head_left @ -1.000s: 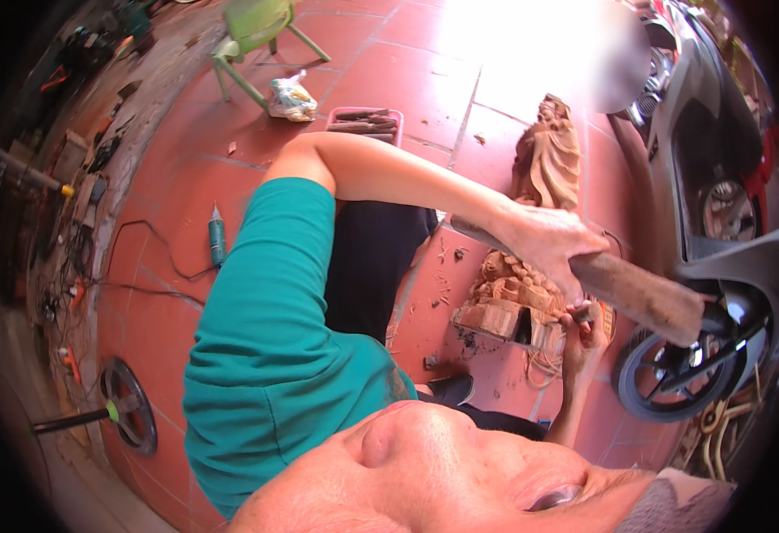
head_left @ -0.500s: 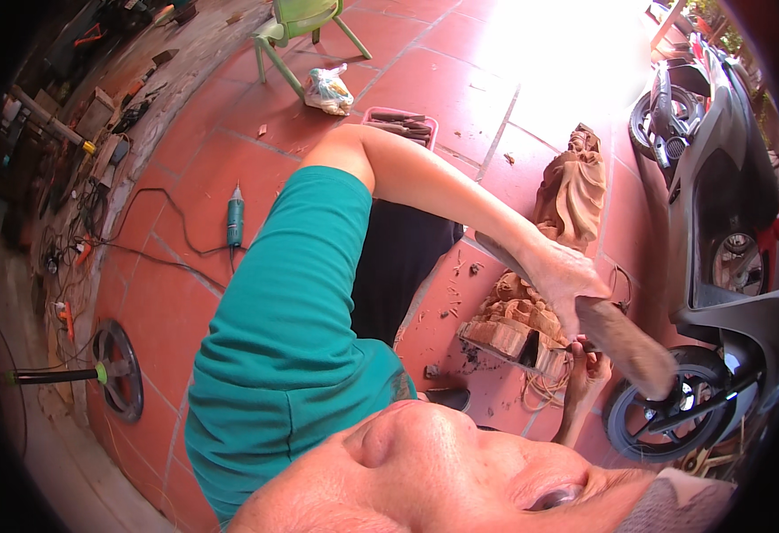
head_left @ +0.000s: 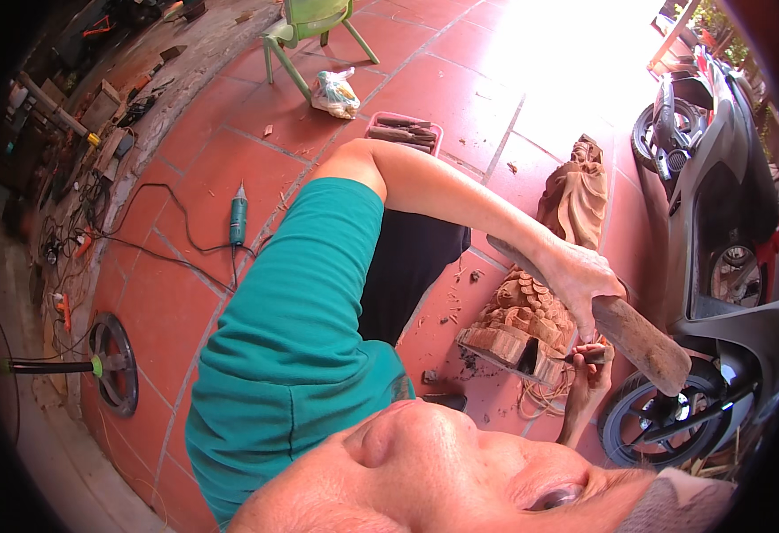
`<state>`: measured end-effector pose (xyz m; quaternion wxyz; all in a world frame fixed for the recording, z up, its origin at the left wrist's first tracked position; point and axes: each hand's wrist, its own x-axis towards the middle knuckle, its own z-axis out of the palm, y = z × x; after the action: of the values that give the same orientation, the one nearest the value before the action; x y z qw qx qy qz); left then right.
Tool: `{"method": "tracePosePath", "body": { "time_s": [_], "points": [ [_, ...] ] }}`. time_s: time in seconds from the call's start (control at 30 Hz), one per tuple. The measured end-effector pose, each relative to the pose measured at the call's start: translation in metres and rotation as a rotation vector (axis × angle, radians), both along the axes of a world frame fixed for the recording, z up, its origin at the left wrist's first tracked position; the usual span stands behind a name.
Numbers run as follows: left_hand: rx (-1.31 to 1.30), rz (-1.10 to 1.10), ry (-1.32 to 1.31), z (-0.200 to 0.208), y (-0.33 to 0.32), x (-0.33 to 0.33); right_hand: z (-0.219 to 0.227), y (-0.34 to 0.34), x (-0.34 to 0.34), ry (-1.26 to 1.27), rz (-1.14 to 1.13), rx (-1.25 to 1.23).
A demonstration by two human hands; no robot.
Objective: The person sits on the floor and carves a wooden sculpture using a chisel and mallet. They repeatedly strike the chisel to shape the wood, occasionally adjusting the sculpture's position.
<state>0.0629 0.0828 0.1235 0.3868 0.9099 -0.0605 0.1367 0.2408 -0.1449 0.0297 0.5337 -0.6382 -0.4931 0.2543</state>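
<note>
One carved statue (head_left: 576, 206), long axis outward, head (head_left: 585, 153) farthest.

There are two bare hands (head_left: 582, 277), one brown wooden club (head_left: 640, 345), one slim dark chisel (head_left: 595, 356), one carved brown statue (head_left: 576, 202) and one green plastic chair (head_left: 313, 25).

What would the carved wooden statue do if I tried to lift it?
The carved wooden statue would probably feel heavy, because its base looks thick and solid. It should stay stiff, since it seems to be hard wood. Its small carved bumps might chip if it fell, as they stick out.
</note>
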Motion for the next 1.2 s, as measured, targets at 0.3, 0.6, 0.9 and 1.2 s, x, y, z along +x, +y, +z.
{"method": "tracePosePath", "body": {
  "time_s": [0.3,0.6,0.9,1.2],
  "points": [
    [0.107,0.006,0.190,-0.027,-0.005,0.012,-0.009,-0.005,0.010,-0.030,0.011,-0.007],
    [0.005,-0.016,0.001,-0.016,-0.017,0.000,-0.015,-0.007,0.013,0.043,0.001,-0.031],
    [0.105,0.065,0.154,-0.012,-0.004,0.008,-0.019,-0.004,0.022,0.009,-0.032,0.107],
    [0.004,0.050,0.100,-0.012,-0.013,0.016,-0.015,-0.003,0.018,-0.004,-0.019,0.054]
  ]
}}
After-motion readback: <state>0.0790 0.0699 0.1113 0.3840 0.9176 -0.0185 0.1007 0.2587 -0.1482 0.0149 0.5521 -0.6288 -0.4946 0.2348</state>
